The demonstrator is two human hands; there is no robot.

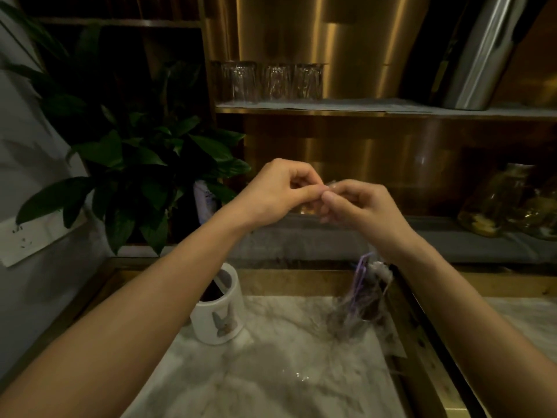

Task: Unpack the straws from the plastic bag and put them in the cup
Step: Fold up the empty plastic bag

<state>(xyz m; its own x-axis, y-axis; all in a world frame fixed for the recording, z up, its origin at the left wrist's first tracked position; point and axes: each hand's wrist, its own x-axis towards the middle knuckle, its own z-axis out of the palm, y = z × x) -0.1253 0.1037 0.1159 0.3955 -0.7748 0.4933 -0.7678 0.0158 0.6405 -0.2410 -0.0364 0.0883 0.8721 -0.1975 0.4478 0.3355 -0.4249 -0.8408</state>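
A clear plastic bag [358, 300] with purple straws [360, 276] inside hangs over the marble counter. My left hand [280, 191] and my right hand [358, 206] meet at the bag's top end, fingertips pinched together on the plastic. The bag's upper part is hidden behind my right wrist. A white cup [220, 312] with a rabbit picture stands on the counter below my left forearm, dark inside, with one straw-like stick leaning in it.
A leafy green plant [135, 164] stands at the back left. Upturned glasses [268, 81] line a shelf behind. Glass jars [497, 200] sit at the right on a grey ledge. The marble counter [271, 372] has a brass rim [422, 342] on the right.
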